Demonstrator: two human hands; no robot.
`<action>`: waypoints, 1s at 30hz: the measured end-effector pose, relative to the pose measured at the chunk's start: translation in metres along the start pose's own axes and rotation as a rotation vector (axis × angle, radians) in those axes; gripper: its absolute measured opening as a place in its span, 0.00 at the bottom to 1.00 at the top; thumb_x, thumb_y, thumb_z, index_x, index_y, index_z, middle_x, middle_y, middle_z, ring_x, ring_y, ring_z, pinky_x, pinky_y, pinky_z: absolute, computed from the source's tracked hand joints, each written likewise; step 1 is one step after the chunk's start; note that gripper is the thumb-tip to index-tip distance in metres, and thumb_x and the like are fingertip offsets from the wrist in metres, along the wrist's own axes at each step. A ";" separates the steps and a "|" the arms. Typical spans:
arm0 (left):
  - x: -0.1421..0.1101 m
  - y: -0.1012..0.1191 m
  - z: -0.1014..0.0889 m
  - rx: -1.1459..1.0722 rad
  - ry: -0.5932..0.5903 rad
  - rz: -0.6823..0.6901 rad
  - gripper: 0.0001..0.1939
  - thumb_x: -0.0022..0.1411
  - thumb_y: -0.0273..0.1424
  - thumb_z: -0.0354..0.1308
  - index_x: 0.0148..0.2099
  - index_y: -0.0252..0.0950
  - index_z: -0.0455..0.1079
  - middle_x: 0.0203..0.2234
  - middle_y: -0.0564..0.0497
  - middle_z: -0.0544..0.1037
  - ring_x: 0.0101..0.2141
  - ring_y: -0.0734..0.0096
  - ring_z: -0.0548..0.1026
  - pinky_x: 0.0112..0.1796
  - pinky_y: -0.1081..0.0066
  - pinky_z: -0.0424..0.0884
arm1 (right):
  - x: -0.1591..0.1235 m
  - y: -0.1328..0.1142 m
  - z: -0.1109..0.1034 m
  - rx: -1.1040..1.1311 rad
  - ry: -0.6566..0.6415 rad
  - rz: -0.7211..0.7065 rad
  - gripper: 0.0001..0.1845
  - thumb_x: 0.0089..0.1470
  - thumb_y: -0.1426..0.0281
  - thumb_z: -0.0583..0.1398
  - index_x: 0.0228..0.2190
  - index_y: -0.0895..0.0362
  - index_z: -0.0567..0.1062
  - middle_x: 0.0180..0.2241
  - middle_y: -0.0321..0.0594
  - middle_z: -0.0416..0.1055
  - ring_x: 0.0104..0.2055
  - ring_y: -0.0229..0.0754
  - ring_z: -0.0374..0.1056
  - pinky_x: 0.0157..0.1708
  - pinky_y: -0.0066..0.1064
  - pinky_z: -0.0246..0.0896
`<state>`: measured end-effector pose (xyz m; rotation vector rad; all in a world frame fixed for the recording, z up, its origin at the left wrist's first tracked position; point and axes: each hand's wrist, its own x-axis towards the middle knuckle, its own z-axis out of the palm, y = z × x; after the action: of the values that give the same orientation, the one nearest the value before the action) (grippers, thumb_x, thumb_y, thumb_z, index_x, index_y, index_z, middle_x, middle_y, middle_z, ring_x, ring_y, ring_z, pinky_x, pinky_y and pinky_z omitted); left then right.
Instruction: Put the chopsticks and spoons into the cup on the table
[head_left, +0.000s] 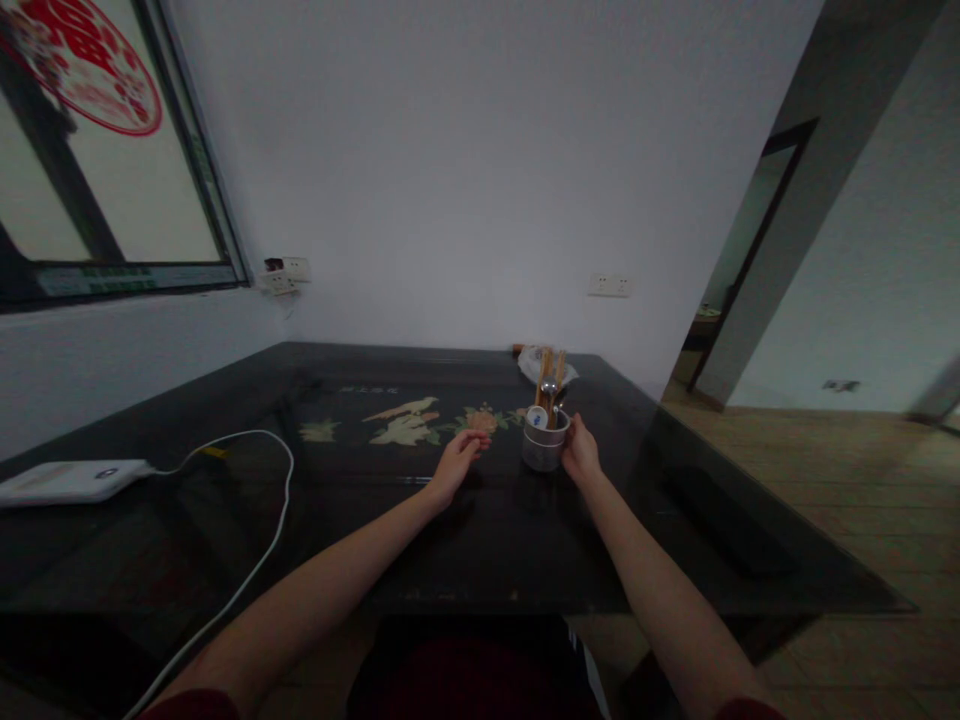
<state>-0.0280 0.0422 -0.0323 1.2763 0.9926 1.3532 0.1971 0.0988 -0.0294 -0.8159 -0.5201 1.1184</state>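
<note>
A grey metal cup (543, 453) stands on the dark table, right of the middle. Wooden chopsticks (561, 368), a metal spoon (549, 384) and a white spoon with a blue mark (537, 417) stick up out of it. My right hand (581, 452) grips the cup's right side, its fingers partly hidden behind the rim. To the left of the cup, apart from it, my left hand (457, 463) is over the tabletop with its fingers loosely stretched out and nothing visible in them.
Behind the cup lies a crumpled white plastic bag (529, 364). A white power bank (75, 482) with a white cable (289, 470) occupies the table's left side. At the right lies a dark flat object (724, 520). The table (420, 560) meets the wall at the back.
</note>
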 end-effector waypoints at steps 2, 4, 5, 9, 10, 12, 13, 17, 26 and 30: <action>0.001 -0.002 0.000 0.001 -0.006 0.010 0.10 0.57 0.33 0.56 0.41 0.35 0.69 0.39 0.46 0.76 0.41 0.67 0.74 0.46 0.63 0.67 | -0.006 0.008 0.007 0.016 -0.069 -0.011 0.09 0.50 0.65 0.57 0.25 0.57 0.73 0.25 0.35 0.75 0.29 0.37 0.71 0.33 0.28 0.65; 0.002 -0.003 0.000 0.004 -0.009 0.043 0.11 0.55 0.31 0.57 0.42 0.34 0.68 0.41 0.45 0.76 0.43 0.66 0.73 0.49 0.61 0.66 | -0.013 0.014 0.013 0.019 -0.101 -0.008 0.06 0.47 0.67 0.58 0.26 0.57 0.73 0.25 0.34 0.75 0.30 0.36 0.70 0.35 0.27 0.65; 0.002 -0.004 0.000 0.012 -0.012 0.067 0.13 0.54 0.31 0.59 0.42 0.34 0.68 0.42 0.44 0.75 0.44 0.65 0.73 0.50 0.61 0.65 | -0.016 0.017 0.016 0.018 -0.111 -0.006 0.05 0.46 0.68 0.58 0.26 0.57 0.73 0.26 0.33 0.75 0.30 0.36 0.70 0.35 0.27 0.64; 0.002 -0.005 0.002 0.069 -0.041 0.118 0.23 0.48 0.29 0.65 0.47 0.34 0.65 0.49 0.41 0.71 0.51 0.60 0.69 0.52 0.59 0.63 | -0.030 0.025 0.027 0.023 -0.186 0.021 0.05 0.44 0.68 0.59 0.26 0.55 0.73 0.26 0.33 0.75 0.31 0.37 0.69 0.34 0.27 0.63; 0.002 -0.006 0.003 0.079 -0.048 0.116 0.25 0.47 0.30 0.66 0.48 0.34 0.65 0.51 0.40 0.69 0.52 0.58 0.67 0.51 0.58 0.64 | -0.034 0.026 0.029 0.019 -0.217 0.041 0.06 0.44 0.67 0.59 0.26 0.55 0.74 0.26 0.33 0.75 0.31 0.37 0.69 0.34 0.28 0.63; 0.002 -0.006 0.005 0.085 -0.062 0.115 0.30 0.45 0.32 0.67 0.51 0.34 0.63 0.53 0.38 0.67 0.54 0.55 0.65 0.51 0.57 0.65 | -0.041 0.028 0.032 0.005 -0.281 0.072 0.08 0.45 0.64 0.59 0.27 0.55 0.74 0.26 0.33 0.75 0.31 0.38 0.69 0.34 0.29 0.62; 0.002 -0.006 0.006 0.081 -0.072 0.121 0.33 0.44 0.33 0.68 0.52 0.34 0.62 0.54 0.38 0.66 0.54 0.54 0.64 0.51 0.56 0.65 | -0.044 0.028 0.033 0.000 -0.312 0.077 0.09 0.45 0.63 0.59 0.28 0.55 0.74 0.27 0.34 0.75 0.32 0.39 0.69 0.34 0.29 0.62; 0.001 -0.006 0.007 0.072 -0.122 0.152 0.38 0.41 0.33 0.70 0.55 0.33 0.60 0.53 0.37 0.67 0.54 0.54 0.65 0.53 0.56 0.62 | -0.054 0.029 0.038 -0.003 -0.385 0.078 0.08 0.45 0.64 0.60 0.29 0.54 0.74 0.30 0.34 0.75 0.33 0.38 0.69 0.34 0.29 0.61; 0.002 -0.005 0.003 0.155 -0.138 0.163 0.41 0.38 0.31 0.71 0.54 0.32 0.60 0.51 0.37 0.69 0.53 0.53 0.67 0.55 0.55 0.58 | -0.059 0.025 0.037 -0.060 -0.509 0.134 0.12 0.47 0.60 0.60 0.32 0.53 0.75 0.32 0.35 0.76 0.36 0.40 0.69 0.35 0.29 0.61; 0.005 -0.007 0.001 0.149 -0.108 0.175 0.41 0.38 0.32 0.71 0.55 0.33 0.60 0.51 0.38 0.70 0.53 0.54 0.67 0.55 0.55 0.58 | -0.058 0.026 0.035 -0.101 -0.517 0.156 0.13 0.46 0.60 0.61 0.33 0.53 0.76 0.36 0.35 0.76 0.38 0.40 0.69 0.33 0.27 0.60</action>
<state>-0.0257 0.0481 -0.0380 1.5623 0.9382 1.3458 0.1350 0.0609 -0.0264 -0.6580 -0.9613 1.4654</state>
